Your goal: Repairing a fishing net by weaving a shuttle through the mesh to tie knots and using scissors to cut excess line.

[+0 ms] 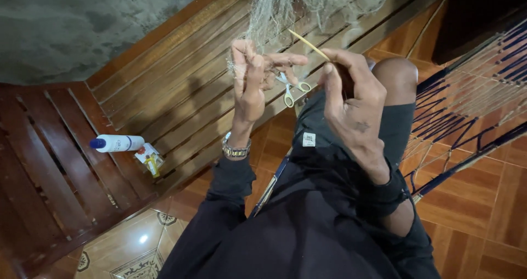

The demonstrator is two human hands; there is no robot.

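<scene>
Partly cut off above, pale netting [285,7] hides left hand [250,84] fingertips.

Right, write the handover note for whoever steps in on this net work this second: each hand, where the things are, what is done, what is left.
Left hand: raised, fingers pinching a bunch of the pale fishing net that hangs from above.
Right hand: gripping a thin yellowish netting needle, its tip pointing up toward the mesh.
Small scissors with pale handles hang between the hands; which finger carries them is unclear.
On the wooden bench: a white bottle with a blue cap lying on its side, a small packet beside it.
Done: net gathered and needle in hand.
Left: how much mesh still needs work cannot be judged from here.
</scene>
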